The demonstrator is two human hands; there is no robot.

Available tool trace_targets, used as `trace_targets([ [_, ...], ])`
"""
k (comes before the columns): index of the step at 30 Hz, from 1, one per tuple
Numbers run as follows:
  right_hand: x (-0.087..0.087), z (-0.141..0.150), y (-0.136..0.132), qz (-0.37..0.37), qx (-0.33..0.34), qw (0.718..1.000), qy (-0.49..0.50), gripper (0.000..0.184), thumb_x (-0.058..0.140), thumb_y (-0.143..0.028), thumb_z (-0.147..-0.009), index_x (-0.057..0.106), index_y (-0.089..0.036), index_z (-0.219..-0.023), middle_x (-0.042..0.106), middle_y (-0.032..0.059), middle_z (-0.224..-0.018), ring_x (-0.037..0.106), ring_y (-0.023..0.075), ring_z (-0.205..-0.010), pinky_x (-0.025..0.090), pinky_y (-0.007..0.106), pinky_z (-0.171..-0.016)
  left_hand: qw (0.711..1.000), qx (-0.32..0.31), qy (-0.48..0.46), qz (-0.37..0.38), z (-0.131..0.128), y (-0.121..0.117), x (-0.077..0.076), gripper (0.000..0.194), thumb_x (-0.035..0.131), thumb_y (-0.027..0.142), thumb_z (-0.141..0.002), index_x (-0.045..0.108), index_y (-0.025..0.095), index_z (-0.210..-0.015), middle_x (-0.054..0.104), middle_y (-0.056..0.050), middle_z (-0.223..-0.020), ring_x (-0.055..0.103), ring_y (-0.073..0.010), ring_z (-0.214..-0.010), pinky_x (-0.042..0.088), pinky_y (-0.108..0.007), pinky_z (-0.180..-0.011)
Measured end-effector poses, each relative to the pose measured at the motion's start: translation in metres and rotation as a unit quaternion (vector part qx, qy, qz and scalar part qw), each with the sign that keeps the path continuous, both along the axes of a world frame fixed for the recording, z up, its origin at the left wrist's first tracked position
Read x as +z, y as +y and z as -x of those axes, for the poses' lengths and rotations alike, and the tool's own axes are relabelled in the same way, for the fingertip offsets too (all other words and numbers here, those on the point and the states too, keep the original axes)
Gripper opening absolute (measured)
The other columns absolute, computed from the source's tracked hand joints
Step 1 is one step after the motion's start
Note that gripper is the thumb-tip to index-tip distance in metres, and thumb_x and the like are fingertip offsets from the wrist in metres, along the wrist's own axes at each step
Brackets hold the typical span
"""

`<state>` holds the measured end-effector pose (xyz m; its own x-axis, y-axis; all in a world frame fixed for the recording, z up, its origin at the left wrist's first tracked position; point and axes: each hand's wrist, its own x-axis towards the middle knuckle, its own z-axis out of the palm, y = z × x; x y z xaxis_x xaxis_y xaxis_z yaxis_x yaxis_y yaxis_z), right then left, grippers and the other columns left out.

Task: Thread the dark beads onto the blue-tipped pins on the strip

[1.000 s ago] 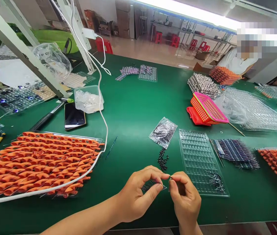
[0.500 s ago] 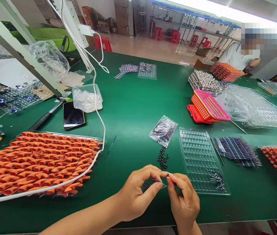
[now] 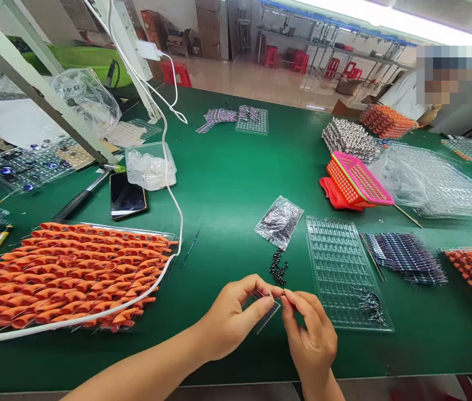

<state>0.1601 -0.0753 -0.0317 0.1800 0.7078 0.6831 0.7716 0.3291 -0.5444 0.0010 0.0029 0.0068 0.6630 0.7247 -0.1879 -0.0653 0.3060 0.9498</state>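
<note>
Near the front of the table my two hands meet at the fingertips. My left hand is closed, thumb against the fingers, with a dark speck at their tips too small to name. My right hand pinches a tiny black bead right beside the left fingertips. Partly hidden under the left fingers is a small clear ridged piece. Just beyond the hands lies a loose pile of black beads, spilling from the mouth of a clear plastic bag full of them.
Right of the hands lies a clear ridged tray with thin dark pieces in one corner. Beyond it are a bundle of dark rods and a pink basket. Orange parts and a white cable occupy the left.
Both hands have shifted slightly up and left, still fingertip to fingertip. More of the clear ridged piece shows below the left fingers. At the back right, the co-worker has leaned.
</note>
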Motion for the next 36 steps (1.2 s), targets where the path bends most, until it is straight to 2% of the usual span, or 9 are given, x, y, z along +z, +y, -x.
trace_targets([
  [3,-0.001,0.001,0.003,0.004,-0.003,1.000,-0.014,0.031,0.066,0.002,-0.083,0.065,-0.017,-0.108,0.069,0.0055,-0.088,0.067,0.0152,-0.078,0.058,0.028,-0.068,0.996,-0.001,-0.023,0.083,-0.001,0.004,-0.003,0.027,0.065,0.042,-0.089,0.056,0.016,-0.085,0.073,-0.010,-0.102,0.062,-0.0177,-0.091,0.046,-0.028,-0.078],
  [6,-0.004,0.001,0.003,0.009,-0.009,1.000,-0.019,0.029,0.066,0.001,-0.083,0.065,-0.017,-0.106,0.069,0.0054,-0.087,0.066,0.0146,-0.076,0.057,0.027,-0.067,0.994,-0.001,-0.028,0.108,-0.003,0.005,-0.005,0.032,0.068,0.044,-0.086,0.054,0.016,-0.083,0.073,-0.009,-0.097,0.060,-0.0153,-0.083,0.044,-0.026,-0.072],
  [9,-0.005,0.001,0.003,0.013,-0.013,1.000,-0.023,0.029,0.066,0.001,-0.083,0.064,-0.017,-0.106,0.069,0.0056,-0.087,0.066,0.0147,-0.076,0.057,0.027,-0.066,0.997,-0.008,-0.005,0.081,-0.002,0.004,-0.004,0.031,0.065,0.045,-0.088,0.055,0.016,-0.085,0.071,-0.009,-0.100,0.057,-0.0140,-0.080,0.043,-0.026,-0.070],
  [14,-0.003,0.001,0.002,-0.002,-0.018,0.999,-0.033,0.031,0.067,0.001,-0.082,0.064,-0.017,-0.107,0.069,0.0053,-0.087,0.066,0.0147,-0.077,0.057,0.027,-0.069,0.998,-0.009,0.053,-0.036,0.001,0.001,0.000,0.027,0.059,0.041,-0.092,0.058,0.015,-0.086,0.070,-0.007,-0.095,0.051,-0.0115,-0.072,0.043,-0.027,-0.070],
  [17,-0.002,0.001,0.000,-0.006,-0.017,1.000,-0.022,0.031,0.067,0.000,-0.082,0.064,-0.018,-0.107,0.069,0.0046,-0.086,0.066,0.0143,-0.076,0.057,0.027,-0.069,0.999,-0.012,0.038,-0.027,0.001,0.001,0.002,0.027,0.060,0.041,-0.092,0.059,0.015,-0.088,0.070,-0.008,-0.095,0.053,-0.0115,-0.071,0.045,-0.027,-0.069],
  [21,0.001,0.002,-0.004,0.033,-0.004,0.998,0.045,0.024,0.064,-0.004,-0.085,0.063,-0.020,-0.103,0.067,0.0028,-0.085,0.064,0.0127,-0.071,0.054,0.024,-0.062,0.998,0.006,-0.001,0.062,-0.003,0.000,-0.001,0.031,0.066,0.045,-0.086,0.058,0.015,-0.085,0.070,-0.008,-0.090,0.056,-0.0131,-0.074,0.046,-0.026,-0.066],
  [27,0.003,0.000,-0.010,0.132,0.031,0.971,0.197,0.011,0.060,-0.013,-0.089,0.064,-0.023,-0.094,0.062,-0.0002,-0.082,0.061,0.0117,-0.066,0.050,0.023,-0.057,0.994,0.047,-0.010,0.099,-0.009,-0.003,-0.002,0.033,0.076,0.044,-0.077,0.063,0.014,-0.081,0.068,-0.004,-0.081,0.059,-0.0129,-0.073,0.048,-0.025,-0.068],
  [36,-0.003,-0.001,-0.013,0.157,0.046,0.949,0.270,0.009,0.061,-0.017,-0.091,0.066,-0.024,-0.094,0.059,-0.0005,-0.082,0.059,0.0111,-0.064,0.047,0.022,-0.054,0.997,0.053,0.008,0.057,-0.011,-0.006,-0.005,0.027,0.074,0.038,-0.079,0.068,0.013,-0.081,0.071,-0.007,-0.081,0.059,-0.0133,-0.068,0.049,-0.026,-0.063],
])
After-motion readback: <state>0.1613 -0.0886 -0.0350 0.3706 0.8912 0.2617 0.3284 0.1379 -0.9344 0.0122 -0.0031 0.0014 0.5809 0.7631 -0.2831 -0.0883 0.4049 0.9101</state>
